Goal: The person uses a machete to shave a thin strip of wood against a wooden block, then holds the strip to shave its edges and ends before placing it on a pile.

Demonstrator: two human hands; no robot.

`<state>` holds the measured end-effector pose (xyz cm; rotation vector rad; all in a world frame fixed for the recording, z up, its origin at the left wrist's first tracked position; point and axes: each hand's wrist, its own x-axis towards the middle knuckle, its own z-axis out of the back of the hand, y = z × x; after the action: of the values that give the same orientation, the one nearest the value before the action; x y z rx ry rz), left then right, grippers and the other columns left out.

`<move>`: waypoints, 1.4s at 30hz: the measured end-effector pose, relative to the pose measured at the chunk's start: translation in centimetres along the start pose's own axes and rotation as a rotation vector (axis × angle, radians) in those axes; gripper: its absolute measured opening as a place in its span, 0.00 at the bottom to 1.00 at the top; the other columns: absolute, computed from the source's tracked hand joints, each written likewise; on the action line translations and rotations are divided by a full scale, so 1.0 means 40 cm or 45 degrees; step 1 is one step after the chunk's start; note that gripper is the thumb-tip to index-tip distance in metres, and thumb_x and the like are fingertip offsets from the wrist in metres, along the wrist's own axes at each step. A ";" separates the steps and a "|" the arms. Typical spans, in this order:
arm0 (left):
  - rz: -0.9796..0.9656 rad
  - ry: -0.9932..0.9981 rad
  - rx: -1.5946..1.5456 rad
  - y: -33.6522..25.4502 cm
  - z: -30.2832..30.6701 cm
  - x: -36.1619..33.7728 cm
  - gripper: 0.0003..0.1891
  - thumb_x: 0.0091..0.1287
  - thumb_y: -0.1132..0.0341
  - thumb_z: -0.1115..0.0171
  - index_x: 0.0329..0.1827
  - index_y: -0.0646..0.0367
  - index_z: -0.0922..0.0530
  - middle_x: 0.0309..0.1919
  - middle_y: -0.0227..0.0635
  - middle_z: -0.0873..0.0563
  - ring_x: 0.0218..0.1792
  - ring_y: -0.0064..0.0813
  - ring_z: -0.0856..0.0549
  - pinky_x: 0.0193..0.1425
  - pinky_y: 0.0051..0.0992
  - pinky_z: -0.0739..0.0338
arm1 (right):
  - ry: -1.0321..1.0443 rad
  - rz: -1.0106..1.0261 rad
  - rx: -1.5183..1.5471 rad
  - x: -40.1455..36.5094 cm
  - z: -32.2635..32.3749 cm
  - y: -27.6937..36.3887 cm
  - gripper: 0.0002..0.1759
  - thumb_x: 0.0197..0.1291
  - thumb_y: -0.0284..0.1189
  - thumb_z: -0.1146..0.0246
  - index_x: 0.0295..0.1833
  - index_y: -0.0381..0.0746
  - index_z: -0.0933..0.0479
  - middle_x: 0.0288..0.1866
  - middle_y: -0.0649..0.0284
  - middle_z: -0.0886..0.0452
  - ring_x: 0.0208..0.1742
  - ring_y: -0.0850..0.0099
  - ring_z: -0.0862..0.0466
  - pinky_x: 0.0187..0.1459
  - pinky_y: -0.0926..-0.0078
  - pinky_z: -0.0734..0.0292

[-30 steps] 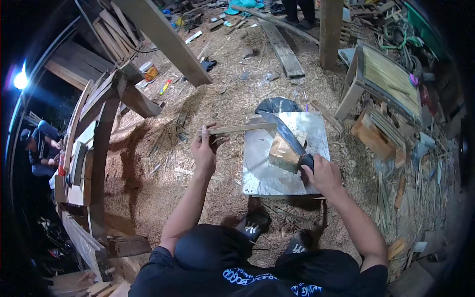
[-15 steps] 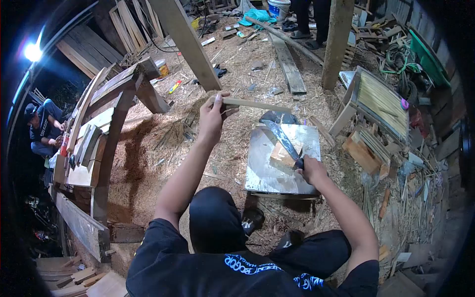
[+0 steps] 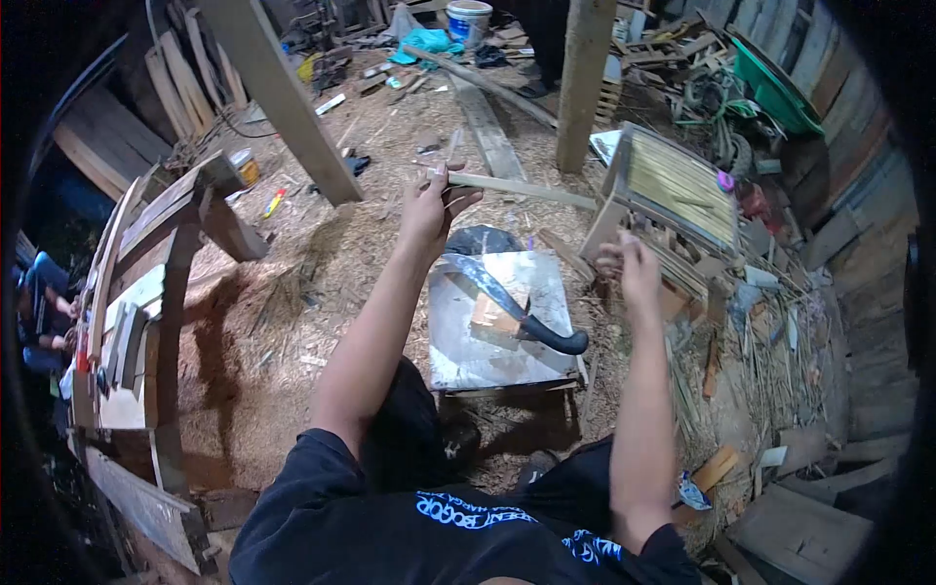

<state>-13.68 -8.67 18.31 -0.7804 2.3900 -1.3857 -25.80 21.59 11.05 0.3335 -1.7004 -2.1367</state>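
My left hand (image 3: 429, 207) is raised left of the low board-topped stand (image 3: 453, 356), its fingers closed on one end of a thin wooden strip (image 3: 526, 189) that reaches to the right. A large knife (image 3: 495, 292) with a black handle lies on a small wood block (image 3: 494, 322) on the stand. My right hand (image 3: 634, 263) is above and right of the knife handle, near the slatted wooden frame (image 3: 682, 185). Its fingers are apart and nothing shows in them.
A curved wooden bench (image 3: 146, 292) runs along the left, with a seated person (image 3: 44, 302) partly visible beyond it. Two posts (image 3: 585, 88) rise ahead. Scrap wood and sticks (image 3: 780, 341) lie at the right.
My right hand has let go of the knife, which now rests on the block, and has moved up and away. The view has shifted right. My left hand still holds the strip.
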 end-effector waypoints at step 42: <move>0.300 -0.009 -0.172 0.131 -0.003 0.016 0.21 0.82 0.54 0.53 0.52 0.69 0.27 0.46 0.51 0.15 0.48 0.41 0.11 0.52 0.35 0.10 | -0.454 -0.176 0.806 0.007 -0.077 0.014 0.12 0.74 0.32 0.37 0.43 0.33 0.21 0.29 0.64 0.20 0.25 0.74 0.18 0.28 0.73 0.19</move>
<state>-15.90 -6.89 13.87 -0.5125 2.4958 -1.1383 -24.67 18.64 10.88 0.2507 -2.6191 -1.7632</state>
